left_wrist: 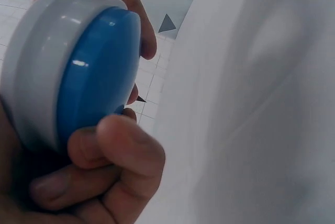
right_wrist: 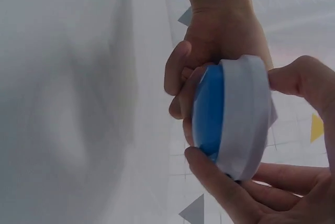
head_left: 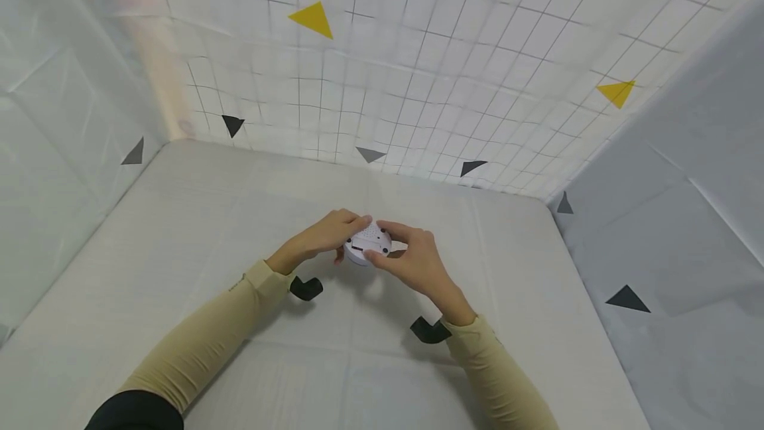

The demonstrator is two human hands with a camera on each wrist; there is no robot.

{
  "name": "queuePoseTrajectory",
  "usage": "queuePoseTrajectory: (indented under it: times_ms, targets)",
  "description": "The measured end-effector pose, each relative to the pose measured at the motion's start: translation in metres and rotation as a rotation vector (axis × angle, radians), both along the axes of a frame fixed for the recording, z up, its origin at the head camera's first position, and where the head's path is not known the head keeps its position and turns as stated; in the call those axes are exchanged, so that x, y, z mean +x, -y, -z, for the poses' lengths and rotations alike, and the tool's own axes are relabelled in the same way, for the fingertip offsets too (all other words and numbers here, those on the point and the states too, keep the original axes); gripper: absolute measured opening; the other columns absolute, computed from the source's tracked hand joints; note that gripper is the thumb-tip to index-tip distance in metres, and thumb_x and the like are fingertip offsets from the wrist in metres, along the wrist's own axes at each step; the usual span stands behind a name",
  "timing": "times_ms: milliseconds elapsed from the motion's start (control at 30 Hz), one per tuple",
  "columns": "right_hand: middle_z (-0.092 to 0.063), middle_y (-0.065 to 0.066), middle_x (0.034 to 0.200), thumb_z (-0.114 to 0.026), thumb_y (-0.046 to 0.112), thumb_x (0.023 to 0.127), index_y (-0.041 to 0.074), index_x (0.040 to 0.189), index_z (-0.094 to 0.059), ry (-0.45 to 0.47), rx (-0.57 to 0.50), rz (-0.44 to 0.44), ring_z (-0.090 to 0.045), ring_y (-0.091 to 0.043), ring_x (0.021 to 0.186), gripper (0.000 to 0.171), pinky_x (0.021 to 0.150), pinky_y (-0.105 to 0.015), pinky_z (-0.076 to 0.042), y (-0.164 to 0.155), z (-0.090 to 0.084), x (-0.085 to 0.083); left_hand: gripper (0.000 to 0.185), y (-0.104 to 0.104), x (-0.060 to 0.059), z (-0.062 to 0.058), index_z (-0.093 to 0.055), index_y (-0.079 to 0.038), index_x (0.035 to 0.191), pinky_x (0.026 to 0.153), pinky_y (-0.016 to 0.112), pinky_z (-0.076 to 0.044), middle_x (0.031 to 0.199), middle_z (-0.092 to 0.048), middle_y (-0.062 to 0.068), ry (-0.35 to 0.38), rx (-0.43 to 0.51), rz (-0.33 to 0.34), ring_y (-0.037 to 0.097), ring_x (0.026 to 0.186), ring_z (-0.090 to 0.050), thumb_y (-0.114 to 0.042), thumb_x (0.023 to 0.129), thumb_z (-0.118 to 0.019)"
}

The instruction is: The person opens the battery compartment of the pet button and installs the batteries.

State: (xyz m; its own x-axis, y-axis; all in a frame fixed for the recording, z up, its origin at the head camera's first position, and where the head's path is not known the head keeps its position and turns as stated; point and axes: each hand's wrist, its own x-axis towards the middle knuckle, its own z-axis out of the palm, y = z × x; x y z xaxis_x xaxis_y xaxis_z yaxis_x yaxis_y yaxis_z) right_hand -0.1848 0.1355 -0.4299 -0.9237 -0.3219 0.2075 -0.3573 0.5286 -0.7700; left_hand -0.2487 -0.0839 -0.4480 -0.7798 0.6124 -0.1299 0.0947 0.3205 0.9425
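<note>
Above the white table [head_left: 179,231], both hands gripped a small round device [head_left: 368,243]: left hand [head_left: 322,234] curled round one side, right hand [head_left: 412,257] pinching the other. Its top was white with dark holes, its underside glossy blue.

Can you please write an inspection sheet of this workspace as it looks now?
Surface: pale table, creased cover.
Job's things: round white device with blue underside, held above the table.
Clutter: nothing seen.
Hands: left hand and right hand both grip the device by its rim.
Cables: nothing seen.
Surroundings: grid-lined back wall with yellow and dark triangles; plain side walls.
</note>
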Motion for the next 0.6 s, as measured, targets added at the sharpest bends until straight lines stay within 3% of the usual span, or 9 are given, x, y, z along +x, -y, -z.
queuePoseTrajectory:
  times_ms: [300,600]
  targets:
    - [-0.071,-0.016,0.134,-0.086,0.030,0.090,0.003,0.140,-0.066,-0.053,-0.032,-0.003,-0.072,-0.027,0.119,0.060,0.079,-0.025,-0.063,0.0008,0.0015,-0.0017,0.047,0.0006,-0.0007,-0.0011,-0.070,-0.002,0.116,0.049,0.037,-0.052,0.076,-0.067,0.006,0.032,0.052,-0.024,0.016,0.055,-0.056,-0.040,0.115,-0.042]
    - [-0.069,-0.015,0.136,-0.084,0.032,0.093,0.004,0.142,-0.064,-0.053,-0.031,-0.013,-0.071,-0.029,0.121,0.060,0.081,-0.036,-0.065,0.0009,0.0022,-0.0015,0.048,0.0015,-0.0010,-0.0011,-0.070,-0.001,0.114,0.049,0.038,-0.051,0.075,-0.066,0.005,0.023,0.038,-0.022,0.015,0.054,-0.055,-0.040,0.115,-0.042]
